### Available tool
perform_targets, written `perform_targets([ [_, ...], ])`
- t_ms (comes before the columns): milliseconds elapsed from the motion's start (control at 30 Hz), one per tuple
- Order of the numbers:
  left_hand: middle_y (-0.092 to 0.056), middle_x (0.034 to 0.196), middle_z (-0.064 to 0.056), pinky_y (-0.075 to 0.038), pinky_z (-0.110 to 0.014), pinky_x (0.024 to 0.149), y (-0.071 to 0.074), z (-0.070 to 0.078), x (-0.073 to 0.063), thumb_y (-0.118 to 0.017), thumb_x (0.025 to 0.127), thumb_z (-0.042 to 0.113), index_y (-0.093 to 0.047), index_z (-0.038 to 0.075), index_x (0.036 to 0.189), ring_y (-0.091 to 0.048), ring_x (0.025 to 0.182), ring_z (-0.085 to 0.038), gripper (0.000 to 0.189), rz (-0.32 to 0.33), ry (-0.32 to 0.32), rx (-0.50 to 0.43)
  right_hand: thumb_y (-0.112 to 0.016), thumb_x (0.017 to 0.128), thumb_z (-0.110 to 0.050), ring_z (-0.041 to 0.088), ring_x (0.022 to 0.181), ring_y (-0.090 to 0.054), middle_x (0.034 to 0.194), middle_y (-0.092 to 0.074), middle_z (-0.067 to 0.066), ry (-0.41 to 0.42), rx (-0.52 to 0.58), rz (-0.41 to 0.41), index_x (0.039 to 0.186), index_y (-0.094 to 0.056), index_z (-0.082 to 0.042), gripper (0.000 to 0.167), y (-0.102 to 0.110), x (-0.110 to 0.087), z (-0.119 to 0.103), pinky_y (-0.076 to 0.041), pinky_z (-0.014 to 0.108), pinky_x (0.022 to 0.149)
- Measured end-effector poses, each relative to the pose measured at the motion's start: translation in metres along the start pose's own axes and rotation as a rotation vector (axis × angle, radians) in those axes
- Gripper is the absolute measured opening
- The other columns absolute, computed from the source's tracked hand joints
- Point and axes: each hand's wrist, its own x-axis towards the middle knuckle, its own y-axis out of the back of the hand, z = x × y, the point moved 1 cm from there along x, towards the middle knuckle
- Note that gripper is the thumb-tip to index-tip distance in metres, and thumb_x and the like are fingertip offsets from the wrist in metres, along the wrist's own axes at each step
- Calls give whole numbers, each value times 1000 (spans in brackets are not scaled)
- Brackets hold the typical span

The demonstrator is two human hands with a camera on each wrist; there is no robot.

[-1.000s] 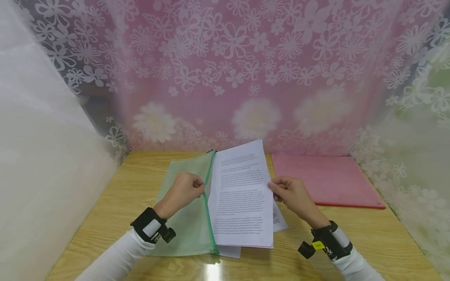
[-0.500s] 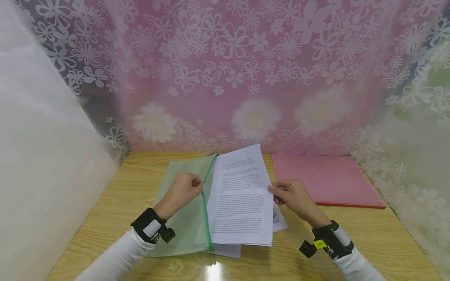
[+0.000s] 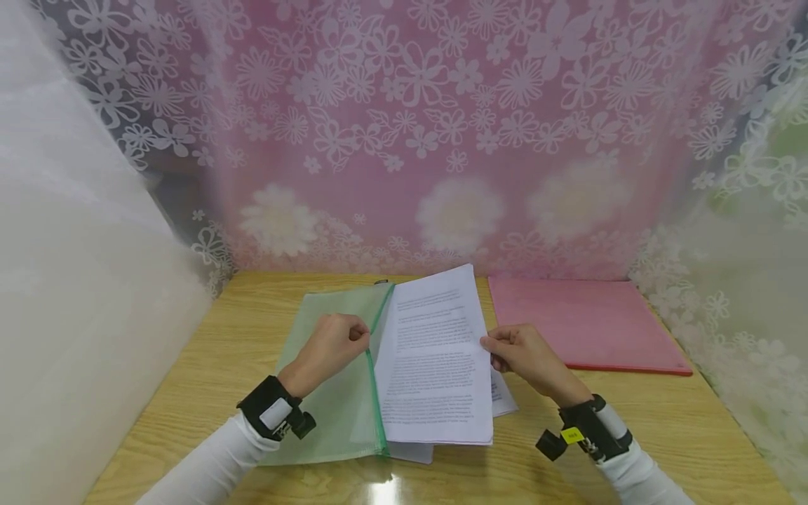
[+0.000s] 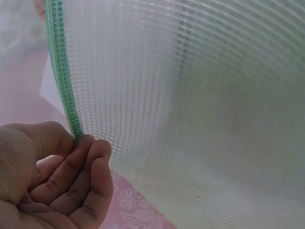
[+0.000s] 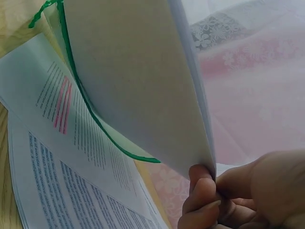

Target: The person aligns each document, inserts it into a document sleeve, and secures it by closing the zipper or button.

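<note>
A pale green mesh zip pouch (image 3: 315, 414) lies left of centre, its darker green zip edge facing right. My left hand (image 3: 337, 344) pinches that edge near its middle; in the left wrist view the thumb and fingertips meet on the green zip band (image 4: 60, 67). A stack of printed paper (image 3: 435, 358) stands partly inside the pouch mouth, raised off the table. My right hand (image 3: 520, 354) pinches the stack's right edge between thumb and fingers. Beneath lie more printed sheets (image 5: 71, 157), some lines marked pink, partly hidden by the pouch and the raised stack.
A pink folder (image 3: 587, 326) lies flat at the back right of the wooden table (image 3: 555, 428). A flowered pink curtain (image 3: 391, 140) hangs behind, with pale sheeting (image 3: 82, 245) at the left.
The paper stack and both hands shift only slightly. The pouch's zip edge swings left, then back right. Both hands keep their grip.
</note>
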Motion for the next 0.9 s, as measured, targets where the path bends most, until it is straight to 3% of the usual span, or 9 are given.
perform_targets([
  [133, -69, 75, 5, -42, -21, 56, -2, 2, 0, -66, 91, 4, -76, 9, 84, -52, 61, -6, 13, -11, -15, -9, -61, 103, -16, 12, 64, -54, 72, -59, 5, -6, 15, 20, 107, -67, 11, 28, -2, 1, 0, -47, 24, 60],
  [400, -72, 78, 4, -43, -20, 56, -5, 5, 0, -67, 92, 5, -77, 6, 88, -54, 62, -5, 11, -23, -26, 2, -61, 103, -14, 12, 65, -54, 74, -61, 5, -5, 45, 24, 111, -67, 12, 27, -6, 3, 1, -48, 24, 61],
  [567, -69, 76, 3, -42, -21, 56, -4, 3, -1, -66, 92, 5, -76, 6, 88, -51, 59, -6, 10, -15, 10, -20, -60, 104, -15, 11, 65, -53, 74, -60, 5, 8, 17, 0, 113, -67, 11, 28, -4, 2, 3, -47, 24, 60],
  [800, -74, 81, -2, -49, -25, 60, 1, 0, 0, -67, 91, 6, -76, 5, 92, -61, 65, -7, 9, 39, 84, -14, -61, 104, -17, 11, 66, -52, 74, -59, 6, 7, -2, -49, 112, -69, 10, 29, 0, -2, 2, -45, 24, 60],
  [900, -74, 79, -1, -49, -24, 60, 0, -1, 1, -69, 90, 6, -76, 6, 90, -61, 65, -6, 7, 55, 64, 4, -61, 104, -18, 11, 67, -52, 74, -58, 6, 11, -4, -55, 110, -68, 9, 29, 0, -2, 2, -45, 24, 61],
])
